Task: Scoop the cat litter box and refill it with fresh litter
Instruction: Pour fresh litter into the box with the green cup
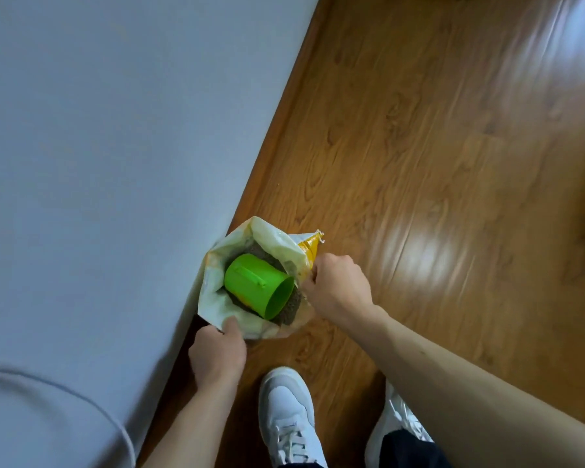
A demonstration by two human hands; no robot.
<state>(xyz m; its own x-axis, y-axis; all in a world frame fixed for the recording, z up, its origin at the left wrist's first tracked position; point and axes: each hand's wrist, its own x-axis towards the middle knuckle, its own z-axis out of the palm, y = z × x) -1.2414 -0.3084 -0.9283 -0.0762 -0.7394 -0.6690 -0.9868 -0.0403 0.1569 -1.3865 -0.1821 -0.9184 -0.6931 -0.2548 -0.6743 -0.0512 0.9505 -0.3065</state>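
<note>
An open litter bag, white inside and yellow outside, stands on the wooden floor against the wall. A green plastic cup lies on its side on the grey-brown litter inside the bag. My left hand grips the bag's near rim, thumb inside the opening. My right hand pinches the right rim next to the yellow flap. Both hands hold the mouth of the bag apart. The litter box is out of view.
A pale grey wall fills the left side, with a wooden skirting along its foot. Glossy wooden floor stretches to the right. My two white shoes stand just below the bag.
</note>
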